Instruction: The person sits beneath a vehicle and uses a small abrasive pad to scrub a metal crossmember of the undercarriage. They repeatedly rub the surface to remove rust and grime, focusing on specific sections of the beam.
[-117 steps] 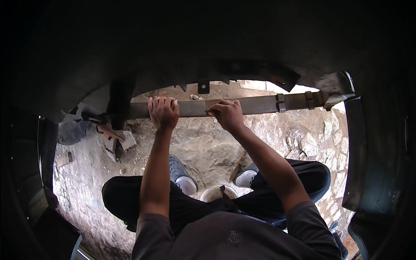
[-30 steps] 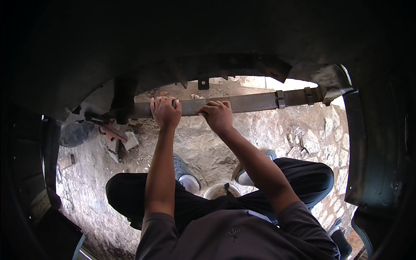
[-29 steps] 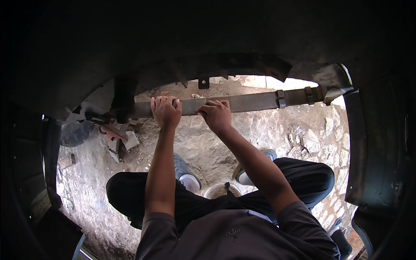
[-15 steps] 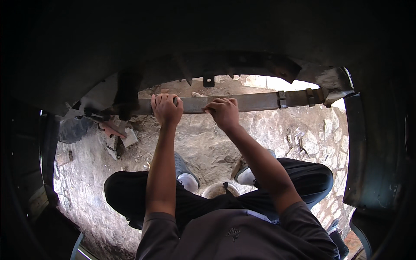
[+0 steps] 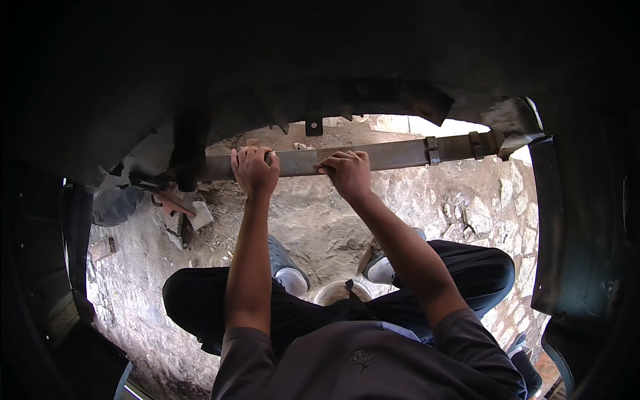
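Observation:
A long flat metal leaf spring runs across the wheel arch of a vehicle, held by clamps near its right end. My left hand is wrapped around the spring left of its middle. My right hand grips the same spring a little further right, fingers curled over its top edge. I am crouched below it, knees bent, in dark trousers and white-toed shoes.
The dark underside of the vehicle body arches overhead and down both sides. A bracket and rusty parts hang at the spring's left end. Rough stone ground lies below, with a flat stone at the left.
Both hands have stayed on the spring. The view has shifted slightly, and my right hand has slid a little to the right along the bar.

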Motion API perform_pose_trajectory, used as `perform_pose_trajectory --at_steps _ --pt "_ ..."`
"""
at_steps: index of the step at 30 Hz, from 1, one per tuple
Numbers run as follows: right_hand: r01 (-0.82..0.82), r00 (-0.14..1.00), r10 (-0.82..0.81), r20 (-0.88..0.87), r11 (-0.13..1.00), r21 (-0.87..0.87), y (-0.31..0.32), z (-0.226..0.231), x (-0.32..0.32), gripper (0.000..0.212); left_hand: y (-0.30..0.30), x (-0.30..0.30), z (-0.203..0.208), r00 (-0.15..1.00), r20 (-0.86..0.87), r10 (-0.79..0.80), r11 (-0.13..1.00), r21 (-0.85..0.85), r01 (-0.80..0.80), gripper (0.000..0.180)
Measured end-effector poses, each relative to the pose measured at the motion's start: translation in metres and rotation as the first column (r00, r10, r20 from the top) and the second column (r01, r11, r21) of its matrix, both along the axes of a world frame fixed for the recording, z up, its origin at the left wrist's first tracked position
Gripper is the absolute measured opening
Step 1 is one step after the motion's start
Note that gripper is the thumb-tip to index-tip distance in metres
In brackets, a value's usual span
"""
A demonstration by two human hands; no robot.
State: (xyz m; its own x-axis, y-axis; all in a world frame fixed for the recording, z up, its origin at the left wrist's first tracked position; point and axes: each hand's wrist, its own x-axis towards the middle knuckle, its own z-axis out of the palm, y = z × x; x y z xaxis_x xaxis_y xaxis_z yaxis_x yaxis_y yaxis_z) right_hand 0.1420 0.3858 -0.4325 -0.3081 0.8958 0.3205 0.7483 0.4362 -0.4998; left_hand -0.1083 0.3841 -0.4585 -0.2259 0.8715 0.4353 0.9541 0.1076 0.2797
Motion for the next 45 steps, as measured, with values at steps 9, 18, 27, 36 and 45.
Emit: perform_pose_trajectory --at_steps 9,18,27,36,45 --pt "-0.045 0.998 0.045 0.047 0.999 0.002 -0.002 0.004 -0.004 0.015 0.0 -0.003 -0.003 1.0 0.004 0.01 1.0 0.008 -0.01 0.018" --pt "-0.011 0.999 0.013 -0.05 0.998 0.054 -0.004 -0.01 -0.014 0.014 -0.006 0.001 -0.005 0.997 -0.067 -0.04 0.992 0.118 0.047 0.017" --pt "-0.037 0.998 0.036 0.043 0.999 0.03 -0.001 0.0 -0.007 0.013 -0.009 0.0 -0.008 0.998 -0.035 -0.055 0.991 0.117 0.058 0.02" --pt "-0.027 0.998 0.031 -0.047 0.997 0.075 -0.003 -0.007 -0.033 0.014 -0.009 0.004 -0.005 1.0 -0.012 -0.017 0.994 0.104 0.018 0.018" --pt "-0.049 0.999 0.048 0.025 0.997 0.053 -0.002 -0.002 0.002 0.013 -0.011 0.001 -0.007 1.0 -0.015 -0.02 0.995 0.1 0.022 0.02"
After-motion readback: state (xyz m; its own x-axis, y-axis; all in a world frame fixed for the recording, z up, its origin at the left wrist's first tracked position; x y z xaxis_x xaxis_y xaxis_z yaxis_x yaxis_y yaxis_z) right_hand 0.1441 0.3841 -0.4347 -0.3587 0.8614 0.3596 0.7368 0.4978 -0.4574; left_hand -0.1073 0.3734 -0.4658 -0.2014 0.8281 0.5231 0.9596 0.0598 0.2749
